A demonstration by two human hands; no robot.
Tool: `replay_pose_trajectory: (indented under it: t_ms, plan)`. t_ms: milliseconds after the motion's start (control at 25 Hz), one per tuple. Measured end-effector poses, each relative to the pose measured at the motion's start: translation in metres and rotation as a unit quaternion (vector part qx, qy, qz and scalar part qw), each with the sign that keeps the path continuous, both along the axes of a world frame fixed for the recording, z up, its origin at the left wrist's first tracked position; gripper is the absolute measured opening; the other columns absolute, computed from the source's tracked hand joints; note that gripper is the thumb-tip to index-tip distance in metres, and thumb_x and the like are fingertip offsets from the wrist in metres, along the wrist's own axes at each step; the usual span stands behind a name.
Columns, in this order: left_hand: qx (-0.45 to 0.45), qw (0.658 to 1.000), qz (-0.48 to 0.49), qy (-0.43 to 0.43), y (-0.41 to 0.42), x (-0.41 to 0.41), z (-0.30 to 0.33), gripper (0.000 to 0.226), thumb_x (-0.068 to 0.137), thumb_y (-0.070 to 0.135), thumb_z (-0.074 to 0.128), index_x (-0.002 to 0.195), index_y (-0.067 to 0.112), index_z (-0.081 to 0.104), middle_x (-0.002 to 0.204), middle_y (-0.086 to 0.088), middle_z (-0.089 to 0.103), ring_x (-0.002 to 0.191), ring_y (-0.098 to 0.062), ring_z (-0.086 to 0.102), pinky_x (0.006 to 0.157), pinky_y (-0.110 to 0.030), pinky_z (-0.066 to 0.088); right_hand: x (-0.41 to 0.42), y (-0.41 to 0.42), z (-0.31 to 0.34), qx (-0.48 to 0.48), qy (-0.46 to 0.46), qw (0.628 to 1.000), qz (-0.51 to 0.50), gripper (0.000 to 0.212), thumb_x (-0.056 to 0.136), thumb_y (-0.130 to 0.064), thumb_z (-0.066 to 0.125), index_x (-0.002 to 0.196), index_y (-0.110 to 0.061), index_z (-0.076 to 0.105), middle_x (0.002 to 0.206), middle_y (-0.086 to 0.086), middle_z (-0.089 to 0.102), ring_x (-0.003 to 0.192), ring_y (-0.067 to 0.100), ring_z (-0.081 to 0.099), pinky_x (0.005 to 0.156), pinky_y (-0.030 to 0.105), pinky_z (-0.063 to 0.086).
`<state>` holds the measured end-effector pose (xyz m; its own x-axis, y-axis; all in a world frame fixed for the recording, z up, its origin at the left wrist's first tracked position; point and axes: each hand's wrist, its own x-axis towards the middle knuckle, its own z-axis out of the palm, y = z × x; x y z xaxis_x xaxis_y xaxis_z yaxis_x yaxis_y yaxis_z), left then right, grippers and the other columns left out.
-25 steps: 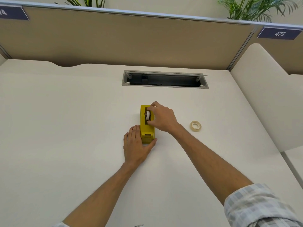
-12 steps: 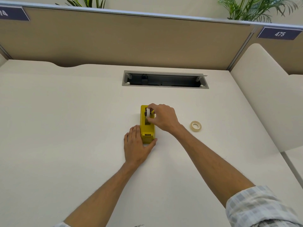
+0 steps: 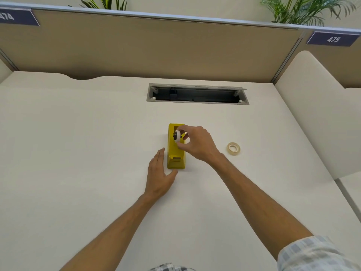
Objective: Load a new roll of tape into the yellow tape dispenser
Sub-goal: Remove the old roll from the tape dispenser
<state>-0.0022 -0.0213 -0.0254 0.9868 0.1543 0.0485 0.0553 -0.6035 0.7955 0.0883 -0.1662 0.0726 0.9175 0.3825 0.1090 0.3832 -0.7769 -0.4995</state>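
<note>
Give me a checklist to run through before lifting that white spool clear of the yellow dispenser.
1. Right hand grips the white spool: ok.
2. Left hand braces the yellow dispenser: not ok, it lies flat alongside with the thumb at the near end, no clamp.
3. Spool free of its cradle: cannot tell.
4. New tape roll within reach on the desk: ok.
5. Cutter end unobstructed: ok.

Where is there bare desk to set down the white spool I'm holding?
The desk is bare left of the left hand, and between the yellow dispenser and the cable slot. It's crowded around the right hand holding the white spool and the tape roll.
</note>
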Motion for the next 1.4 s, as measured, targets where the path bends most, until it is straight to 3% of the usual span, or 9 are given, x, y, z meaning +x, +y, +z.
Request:
replay_pose_trajectory:
  t_ms: [120, 200, 320, 520, 640, 840, 1120, 1240, 1400]
  plan:
    - [-0.032, 0.996, 0.052, -0.072, 0.000, -0.007, 0.017, 0.054, 0.093, 0.028, 0.057, 0.143, 0.016, 0.040, 0.144, -0.004, 0.048, 0.130, -0.020, 0.046, 0.106, -0.039, 0.042, -0.013, -0.005, 0.002, 0.054, 0.032, 0.998, 0.008, 0.042, 0.082, -0.030, 0.072, 0.121, -0.020, 0.063, 0.107, -0.006, 0.072, 0.086, 0.010, 0.068, 0.079, 0.035, 0.059]
    - [-0.079, 0.990, 0.057, -0.101, -0.003, -0.009, 0.036, 0.046, 0.095, 0.031, 0.055, 0.138, 0.019, 0.046, 0.133, 0.001, 0.056, 0.116, -0.011, 0.055, 0.091, -0.030, 0.049, -0.023, -0.008, 0.004, 0.083, 0.046, 0.995, 0.016, 0.042, 0.081, -0.029, 0.073, 0.121, -0.019, 0.065, 0.106, -0.005, 0.072, 0.087, 0.009, 0.069, 0.082, 0.035, 0.059]
    - [-0.139, 0.983, 0.029, -0.113, -0.008, -0.010, 0.061, 0.038, 0.094, 0.037, 0.053, 0.130, 0.023, 0.054, 0.116, 0.009, 0.063, 0.100, -0.003, 0.061, 0.079, -0.024, 0.051, -0.038, -0.014, 0.011, 0.117, 0.042, 0.992, 0.022, 0.047, 0.079, -0.033, 0.077, 0.123, -0.020, 0.064, 0.106, -0.005, 0.072, 0.090, 0.007, 0.068, 0.085, 0.029, 0.058]
    - [-0.147, 0.978, 0.002, -0.146, -0.011, -0.020, 0.081, 0.030, 0.095, 0.031, 0.054, 0.123, 0.024, 0.059, 0.112, 0.008, 0.065, 0.097, -0.003, 0.062, 0.074, -0.014, 0.048, -0.061, -0.026, 0.025, 0.150, 0.035, 0.988, 0.031, 0.043, 0.080, -0.022, 0.077, 0.121, -0.019, 0.066, 0.106, -0.005, 0.072, 0.092, 0.005, 0.067, 0.087, 0.024, 0.056]
    - [-0.154, 0.977, -0.022, -0.148, -0.013, -0.024, 0.085, 0.029, 0.095, 0.022, 0.057, 0.123, 0.019, 0.062, 0.112, 0.002, 0.066, 0.096, -0.007, 0.063, 0.075, -0.009, 0.047, -0.071, -0.029, 0.029, 0.159, 0.034, 0.986, 0.045, 0.041, 0.081, -0.019, 0.076, 0.122, -0.016, 0.066, 0.107, -0.002, 0.072, 0.093, 0.007, 0.066, 0.088, 0.026, 0.056]
    - [-0.187, 0.970, -0.056, -0.144, -0.015, -0.027, 0.090, 0.031, 0.094, 0.015, 0.059, 0.125, 0.014, 0.063, 0.114, 0.000, 0.067, 0.103, -0.013, 0.065, 0.084, -0.023, 0.053, -0.078, -0.033, 0.033, 0.173, 0.031, 0.983, 0.051, 0.041, 0.081, -0.018, 0.077, 0.120, -0.015, 0.067, 0.107, -0.001, 0.071, 0.094, 0.009, 0.067, 0.089, 0.027, 0.057]
    - [-0.213, 0.969, -0.058, -0.114, -0.020, -0.029, 0.089, 0.025, 0.094, 0.018, 0.058, 0.118, 0.019, 0.064, 0.111, 0.003, 0.069, 0.102, -0.010, 0.065, 0.083, -0.022, 0.053, -0.080, -0.041, 0.025, 0.198, 0.045, 0.979, 0.007, 0.044, 0.074, -0.030, 0.081, 0.115, -0.021, 0.068, 0.109, -0.012, 0.071, 0.098, 0.000, 0.065, 0.085, 0.025, 0.056]
    - [-0.215, 0.970, -0.058, -0.102, -0.021, -0.028, 0.088, 0.025, 0.095, 0.019, 0.057, 0.119, 0.018, 0.063, 0.111, 0.003, 0.069, 0.103, -0.011, 0.065, 0.085, -0.027, 0.055, -0.081, -0.044, 0.021, 0.233, 0.069, 0.970, -0.007, 0.040, 0.073, -0.025, 0.082, 0.111, -0.023, 0.068, 0.102, -0.016, 0.072, 0.097, -0.005, 0.065, 0.085, 0.025, 0.057]
    - [-0.215, 0.971, -0.057, -0.092, -0.023, -0.025, 0.088, 0.023, 0.096, 0.020, 0.056, 0.117, 0.022, 0.062, 0.111, 0.005, 0.069, 0.104, -0.012, 0.064, 0.088, -0.036, 0.055, -0.080, -0.051, 0.019, 0.265, 0.090, 0.960, -0.011, 0.038, 0.074, -0.026, 0.081, 0.109, -0.026, 0.067, 0.100, -0.013, 0.072, 0.097, 0.001, 0.067, 0.081, 0.027, 0.058]
